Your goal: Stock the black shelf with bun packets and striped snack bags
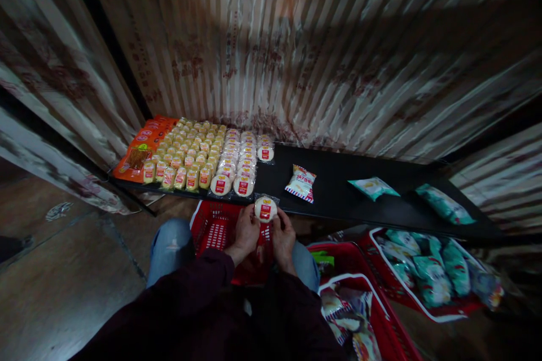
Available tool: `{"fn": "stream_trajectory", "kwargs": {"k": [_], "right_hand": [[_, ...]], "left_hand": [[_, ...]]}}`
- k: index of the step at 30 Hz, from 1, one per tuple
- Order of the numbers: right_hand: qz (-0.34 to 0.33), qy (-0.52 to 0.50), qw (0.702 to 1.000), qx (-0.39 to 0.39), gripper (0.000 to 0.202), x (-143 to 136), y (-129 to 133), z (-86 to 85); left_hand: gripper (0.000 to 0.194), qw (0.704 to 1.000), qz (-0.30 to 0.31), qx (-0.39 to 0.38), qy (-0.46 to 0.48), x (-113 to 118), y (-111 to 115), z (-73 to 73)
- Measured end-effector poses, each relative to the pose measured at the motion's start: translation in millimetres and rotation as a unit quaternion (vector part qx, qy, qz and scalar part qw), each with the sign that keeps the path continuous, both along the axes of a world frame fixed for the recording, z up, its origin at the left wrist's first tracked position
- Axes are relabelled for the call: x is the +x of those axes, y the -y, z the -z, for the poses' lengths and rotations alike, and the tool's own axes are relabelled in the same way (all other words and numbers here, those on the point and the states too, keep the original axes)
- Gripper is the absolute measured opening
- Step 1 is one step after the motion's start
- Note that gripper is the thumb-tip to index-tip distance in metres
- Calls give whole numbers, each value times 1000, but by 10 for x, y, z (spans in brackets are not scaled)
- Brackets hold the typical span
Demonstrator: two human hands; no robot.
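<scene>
Both hands hold one round white wrapped cracker with a red label (266,210) just in front of the shelf's front edge. My left hand (247,229) grips its left side, and my right hand (283,237) pinches the right side. Beyond them, on the black shelf (334,180), similar round packs (244,184) lie in overlapping rows, with a shorter row (265,152) to their right. Left of these are rows of small yellow packs (192,177). A red basket (215,225) sits below my hands, partly hidden by them.
An orange bag (141,146) lies at the shelf's left end. A white-and-red snack bag (301,183) and two teal bags (374,187) rest farther right. Red baskets with teal bags (432,279) and other snack bags (349,316) stand at lower right. Striped sheeting (254,51) hangs behind.
</scene>
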State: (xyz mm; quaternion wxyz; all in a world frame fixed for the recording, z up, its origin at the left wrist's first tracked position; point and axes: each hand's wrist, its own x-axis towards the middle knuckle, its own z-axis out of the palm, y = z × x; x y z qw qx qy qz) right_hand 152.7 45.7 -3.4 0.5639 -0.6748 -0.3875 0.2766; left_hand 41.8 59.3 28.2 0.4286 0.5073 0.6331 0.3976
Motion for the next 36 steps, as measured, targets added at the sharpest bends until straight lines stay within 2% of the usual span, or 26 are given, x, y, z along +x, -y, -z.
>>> {"fn": "stream_trajectory", "kwargs": {"k": [4,11,19,28,33,36], "right_hand": [[2,-26,1000,-11,47,45,-145,-83],[6,34,999,-1,46,168,-365,-156],[5,37,999,-6,48,222,-605,-196],[-9,46,999,-2,50,309,-783,-154],[28,84,996,25,46,362,-818,-123],[13,68,998,11,50,371,-844,-110]], "left_hand": [[41,1000,1,13,-1,47,-135,-82],[38,1000,12,18,9,129,-300,-220],[37,997,7,21,72,198,-451,-248],[35,997,12,14,72,313,-633,-276],[37,998,21,13,60,418,-701,-260],[37,999,23,15,47,453,-731,-256]]}}
